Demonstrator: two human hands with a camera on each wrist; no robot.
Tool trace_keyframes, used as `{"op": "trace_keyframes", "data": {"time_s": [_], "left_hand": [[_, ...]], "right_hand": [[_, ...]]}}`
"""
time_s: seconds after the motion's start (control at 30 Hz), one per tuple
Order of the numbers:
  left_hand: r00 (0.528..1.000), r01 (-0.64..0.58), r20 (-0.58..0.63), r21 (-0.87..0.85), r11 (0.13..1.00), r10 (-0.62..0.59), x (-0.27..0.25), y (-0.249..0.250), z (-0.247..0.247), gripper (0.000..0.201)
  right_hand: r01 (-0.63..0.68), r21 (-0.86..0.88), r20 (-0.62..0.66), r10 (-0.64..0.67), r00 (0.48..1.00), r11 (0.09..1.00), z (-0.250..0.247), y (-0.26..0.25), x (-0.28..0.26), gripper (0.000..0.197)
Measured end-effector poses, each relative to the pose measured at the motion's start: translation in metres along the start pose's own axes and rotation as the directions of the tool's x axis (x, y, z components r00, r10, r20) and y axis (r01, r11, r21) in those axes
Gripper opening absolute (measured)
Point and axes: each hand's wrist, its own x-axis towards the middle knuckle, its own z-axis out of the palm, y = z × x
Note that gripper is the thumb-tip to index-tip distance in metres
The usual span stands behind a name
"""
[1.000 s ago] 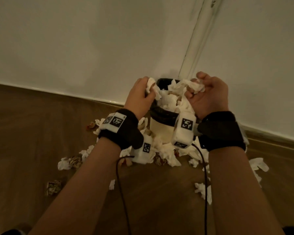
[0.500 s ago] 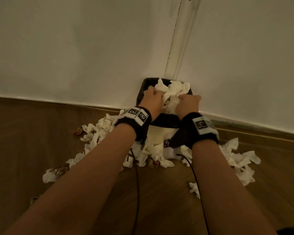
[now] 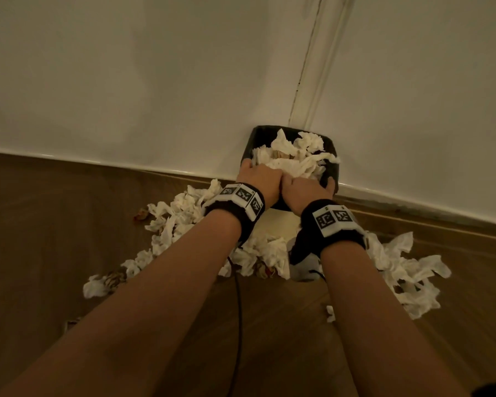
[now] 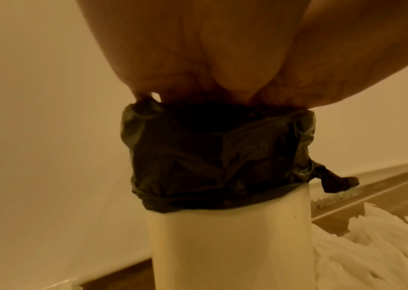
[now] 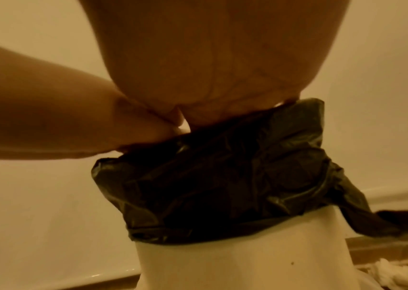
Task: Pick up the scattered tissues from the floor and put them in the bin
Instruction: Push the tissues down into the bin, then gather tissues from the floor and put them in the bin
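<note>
A white bin [image 3: 278,224] with a black liner [image 3: 333,156] stands in the wall corner, heaped with white tissues [image 3: 298,160]. My left hand [image 3: 259,179] and right hand [image 3: 305,189] lie side by side, palms down, pressing on the heap at the bin's near rim. Their fingertips are sunk among the tissues and hidden. In the left wrist view my left hand [image 4: 198,58] meets the liner [image 4: 218,157]; in the right wrist view my right hand [image 5: 210,68] does the same on the liner [image 5: 235,186]. Scattered tissues lie on the floor left [image 3: 181,216], in front [image 3: 265,253] and right [image 3: 407,270] of the bin.
White walls meet behind the bin, with a vertical trim [image 3: 315,67] in the corner. The wooden floor [image 3: 55,224] holds small brownish crumpled scraps [image 3: 113,279] at the left. Two black cables [image 3: 238,310] hang from my wrists.
Both hands came down from above the bin with clutched tissues and now press flat onto the heap inside it. The view has drawn back from the bin.
</note>
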Motion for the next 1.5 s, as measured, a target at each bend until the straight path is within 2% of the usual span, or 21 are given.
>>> {"op": "trace_keyframes", "data": {"time_s": [0.1,0.23,0.33,0.43,0.53,0.63,0.7,0.77,0.83,0.9,1.0,1.07,1.13,1.2,1.4,1.5], "left_hand": [[0.979,-0.010,-0.203,-0.078,0.997,-0.006,-0.016,-0.005,0.003,0.029],[0.890,-0.029,-0.449,-0.236,0.971,-0.083,-0.046,-0.018,0.010,0.025],[0.842,0.054,-0.491,-0.335,0.941,-0.223,-0.073,-0.034,0.021,0.026],[0.806,0.175,-0.458,-0.419,0.891,-0.374,-0.109,-0.060,0.039,0.028],[0.753,0.369,-0.356,-0.469,0.802,-0.554,-0.150,-0.096,0.068,0.030],[0.674,0.583,-0.184,-0.462,0.668,-0.715,-0.194,-0.134,0.096,0.038],[0.573,0.712,-0.087,-0.440,0.547,-0.815,-0.223,-0.155,0.115,0.047],[0.448,0.818,0.018,-0.412,0.401,-0.894,-0.252,-0.173,0.135,0.056],[0.399,0.870,0.155,-0.375,0.320,-0.904,-0.268,-0.183,0.150,0.072],[0.414,0.894,0.263,-0.300,0.334,-0.872,-0.281,-0.197,0.161,0.083],[0.463,0.881,0.330,-0.276,0.384,-0.823,-0.290,-0.211,0.178,0.087],[0.511,0.857,0.316,-0.257,0.446,-0.800,-0.291,-0.214,0.189,0.084],[0.595,0.803,0.259,-0.227,0.551,-0.761,-0.289,-0.218,0.198,0.079],[0.642,0.765,0.226,-0.248,0.595,-0.732,-0.286,-0.224,0.204,0.072],[0.672,0.737,0.173,-0.250,0.628,-0.720,-0.291,-0.224,0.215,0.042],[0.676,0.736,0.164,-0.206,0.645,-0.718,-0.291,-0.224,0.213,0.035]], "right_hand": [[-0.035,-0.021,-0.188,0.030,0.982,0.999,0.001,-0.002,-0.008,0.048],[-0.074,0.047,-0.506,0.088,0.858,0.996,0.005,-0.016,-0.023,0.039],[0.009,0.083,-0.617,0.045,0.786,0.996,0.014,-0.040,-0.033,0.031],[0.157,0.061,-0.623,-0.086,0.778,0.986,0.034,-0.075,-0.046,0.027],[0.330,0.020,-0.514,-0.274,0.813,0.944,0.070,-0.112,-0.065,0.026],[0.497,0.021,-0.273,-0.474,0.837,0.867,0.112,-0.146,-0.082,0.032],[0.585,0.056,-0.099,-0.579,0.810,0.809,0.141,-0.166,-0.094,0.036],[0.629,0.132,0.070,-0.640,0.765,0.767,0.171,-0.186,-0.104,0.042],[0.645,0.163,0.184,-0.665,0.724,0.747,0.191,-0.195,-0.110,0.051],[0.657,0.148,0.277,-0.669,0.690,0.739,0.210,-0.209,-0.112,0.060],[0.667,0.114,0.392,-0.650,0.651,0.737,0.229,-0.223,-0.111,0.075],[0.686,0.066,0.420,-0.644,0.639,0.724,0.237,-0.229,-0.110,0.083],[0.692,0.036,0.426,-0.638,0.642,0.721,0.244,-0.231,-0.108,0.089],[0.692,0.026,0.431,-0.632,0.644,0.722,0.248,-0.232,-0.107,0.091],[0.700,-0.016,0.459,-0.617,0.639,0.714,0.255,-0.230,-0.099,0.075],[0.703,-0.028,0.479,-0.608,0.633,0.710,0.256,-0.229,-0.098,0.065]]}}
